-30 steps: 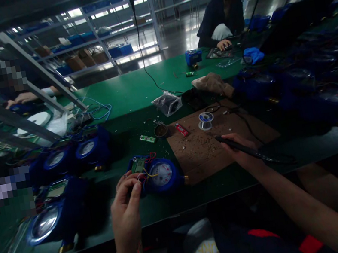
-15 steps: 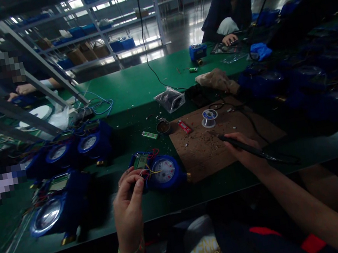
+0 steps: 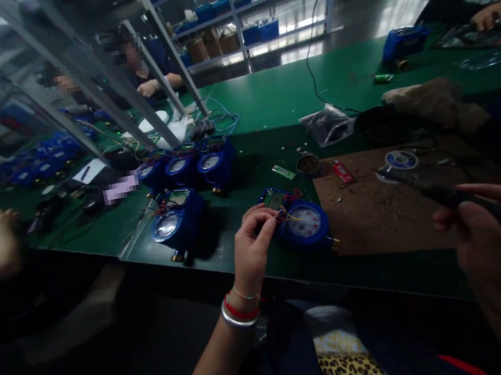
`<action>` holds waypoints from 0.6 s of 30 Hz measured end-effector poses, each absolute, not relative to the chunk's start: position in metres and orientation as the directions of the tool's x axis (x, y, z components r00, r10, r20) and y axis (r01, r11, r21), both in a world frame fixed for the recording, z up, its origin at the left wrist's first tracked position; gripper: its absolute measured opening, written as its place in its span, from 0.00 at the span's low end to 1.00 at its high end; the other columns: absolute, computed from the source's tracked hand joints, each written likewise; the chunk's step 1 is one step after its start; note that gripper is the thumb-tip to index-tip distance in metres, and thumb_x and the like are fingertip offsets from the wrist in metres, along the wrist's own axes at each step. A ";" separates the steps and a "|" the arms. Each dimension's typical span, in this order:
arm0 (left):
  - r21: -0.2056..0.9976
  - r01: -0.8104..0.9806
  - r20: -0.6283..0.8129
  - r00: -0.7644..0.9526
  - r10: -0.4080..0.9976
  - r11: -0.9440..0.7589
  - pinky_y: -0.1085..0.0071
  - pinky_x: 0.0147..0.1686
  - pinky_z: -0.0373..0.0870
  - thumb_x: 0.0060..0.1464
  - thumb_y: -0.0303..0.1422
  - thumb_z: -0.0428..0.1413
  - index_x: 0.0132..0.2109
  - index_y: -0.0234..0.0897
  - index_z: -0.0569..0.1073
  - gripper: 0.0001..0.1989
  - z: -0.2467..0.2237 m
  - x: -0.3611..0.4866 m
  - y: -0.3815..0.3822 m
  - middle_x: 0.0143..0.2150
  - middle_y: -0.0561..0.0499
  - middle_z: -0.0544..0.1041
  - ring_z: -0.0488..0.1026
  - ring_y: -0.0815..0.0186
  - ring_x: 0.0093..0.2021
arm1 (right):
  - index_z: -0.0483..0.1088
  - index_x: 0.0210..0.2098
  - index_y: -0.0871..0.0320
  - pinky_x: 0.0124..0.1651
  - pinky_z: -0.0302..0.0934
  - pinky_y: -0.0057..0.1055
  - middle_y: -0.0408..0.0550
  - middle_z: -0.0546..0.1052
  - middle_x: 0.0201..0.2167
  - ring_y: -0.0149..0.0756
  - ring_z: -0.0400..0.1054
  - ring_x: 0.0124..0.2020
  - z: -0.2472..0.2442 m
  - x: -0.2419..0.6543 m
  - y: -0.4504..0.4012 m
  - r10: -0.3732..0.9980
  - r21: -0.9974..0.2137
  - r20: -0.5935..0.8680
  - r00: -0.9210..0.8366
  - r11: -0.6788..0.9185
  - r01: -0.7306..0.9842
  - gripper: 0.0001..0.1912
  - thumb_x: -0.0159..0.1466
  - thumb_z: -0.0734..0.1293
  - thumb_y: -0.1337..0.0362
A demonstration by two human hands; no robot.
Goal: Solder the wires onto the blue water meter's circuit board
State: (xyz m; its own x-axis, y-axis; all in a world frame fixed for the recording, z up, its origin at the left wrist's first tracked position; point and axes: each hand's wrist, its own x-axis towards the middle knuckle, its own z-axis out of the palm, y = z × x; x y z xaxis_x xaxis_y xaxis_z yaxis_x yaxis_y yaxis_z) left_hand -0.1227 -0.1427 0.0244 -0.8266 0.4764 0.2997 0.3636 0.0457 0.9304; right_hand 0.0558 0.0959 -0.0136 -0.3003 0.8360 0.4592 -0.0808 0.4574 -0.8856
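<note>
The person's left hand [image 3: 250,239] has its thumb and forefinger pressed together, pinching thin coloured wires [image 3: 279,215] at the nine o'clock edge of a blue meter with a round clear dial [image 3: 306,221], which lies on the dark green tabletop [image 3: 238,225]. The right hand [image 3: 496,234], well apart at about four o'clock from the meter, is closed around a black pen-shaped tool [image 3: 448,194]; its tip points toward a white spool with a blue-printed top [image 3: 401,159], though whether they touch cannot be told. The spool stands on a flat brown cardboard sheet [image 3: 373,224], at the meter's three o'clock. A small red cylinder [image 3: 343,172] lies at two o'clock, a round dark tin [image 3: 309,166] near twelve, with a flat green-and-white piece [image 3: 283,172] just beside it. Beyond the tin, at one o'clock, is a crumpled clear plastic bag [image 3: 328,126]. Another blue meter [image 3: 179,222] stands at nine o'clock, with three similar meters [image 3: 186,166] at ten. Farther off, toward two o'clock, a co-worker's hand [image 3: 494,15] rests over dark material.
</note>
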 end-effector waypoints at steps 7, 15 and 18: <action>0.932 0.359 0.293 -0.820 0.492 0.043 0.62 0.61 0.55 0.59 0.34 0.53 0.33 0.36 0.72 0.08 0.033 -0.122 -0.158 0.42 0.46 0.76 0.66 0.60 0.55 | 0.70 0.40 0.57 0.20 0.63 0.29 0.44 0.74 0.22 0.35 0.68 0.21 0.015 0.038 0.052 0.737 -0.896 0.386 -0.555 0.155 -0.417 0.14 0.54 0.70 0.64; 0.939 0.342 0.281 -0.812 0.511 0.028 0.62 0.61 0.56 0.59 0.34 0.53 0.34 0.36 0.72 0.08 0.032 -0.128 -0.165 0.42 0.46 0.75 0.65 0.60 0.56 | 0.68 0.44 0.55 0.27 0.69 0.27 0.43 0.76 0.27 0.32 0.71 0.25 0.017 0.024 0.019 0.504 -0.910 0.413 -0.758 0.198 -0.364 0.13 0.59 0.67 0.66; 0.942 0.334 0.277 -0.813 0.512 0.022 0.62 0.61 0.56 0.59 0.34 0.53 0.33 0.36 0.71 0.08 0.031 -0.129 -0.167 0.42 0.46 0.75 0.64 0.60 0.56 | 0.67 0.44 0.54 0.28 0.70 0.24 0.42 0.76 0.27 0.30 0.72 0.26 0.018 0.019 0.015 0.462 -0.906 0.423 -0.780 0.251 -0.342 0.13 0.60 0.67 0.67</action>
